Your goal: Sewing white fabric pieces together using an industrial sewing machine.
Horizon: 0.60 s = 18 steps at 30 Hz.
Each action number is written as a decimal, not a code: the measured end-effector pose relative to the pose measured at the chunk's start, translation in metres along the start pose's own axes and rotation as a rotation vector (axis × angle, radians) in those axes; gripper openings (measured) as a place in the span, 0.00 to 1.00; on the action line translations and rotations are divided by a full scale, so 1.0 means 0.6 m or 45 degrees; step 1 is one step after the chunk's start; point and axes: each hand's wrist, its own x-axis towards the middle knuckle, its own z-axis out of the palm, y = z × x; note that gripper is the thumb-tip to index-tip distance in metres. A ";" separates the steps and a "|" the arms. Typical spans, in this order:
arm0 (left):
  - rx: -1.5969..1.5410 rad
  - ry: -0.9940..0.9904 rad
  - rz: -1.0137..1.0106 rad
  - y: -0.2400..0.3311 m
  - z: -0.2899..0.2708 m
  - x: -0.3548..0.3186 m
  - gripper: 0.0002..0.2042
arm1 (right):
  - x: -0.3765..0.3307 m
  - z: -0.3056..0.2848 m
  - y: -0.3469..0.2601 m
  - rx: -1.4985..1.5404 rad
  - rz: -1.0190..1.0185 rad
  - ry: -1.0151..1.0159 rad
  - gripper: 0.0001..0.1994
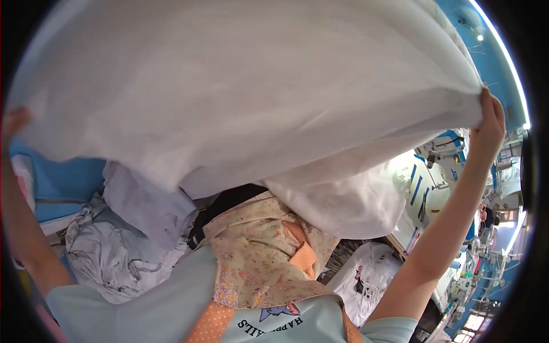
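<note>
A large white cloth (pixel 274 86) is spread wide in the air before me and fills the upper part of the head view. At its right edge my right hand (pixel 490 117) pinches the fabric, the arm stretched out and raised. Far out at the left rim, my left hand (pixel 16 121) is raised beside the cloth's other edge; it is small and blurred, so its fingers do not show clearly. The cloth's lower part sags in folds toward my lap, over the floral apron (pixel 251 246) that I wear.
Crumpled white and grey fabric (pixel 114 246) lies at my left. More white cloth (pixel 366 280) is heaped low at my right. Beyond my right arm stand a sewing machine (pixel 443 150) and a white worktable (pixel 420 183) with blue strips and dark scissors (pixel 424 206).
</note>
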 end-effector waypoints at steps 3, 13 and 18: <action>-0.030 0.073 -0.125 -0.058 0.022 -0.001 0.20 | -0.016 0.008 0.010 -0.176 -0.109 0.033 0.08; -1.006 0.939 0.888 0.293 -0.249 0.136 0.20 | -0.194 0.213 -0.083 0.091 0.041 -0.726 0.28; -0.865 0.862 1.443 0.496 -0.209 0.220 0.43 | -0.222 0.236 -0.064 -0.489 -0.310 -1.002 0.28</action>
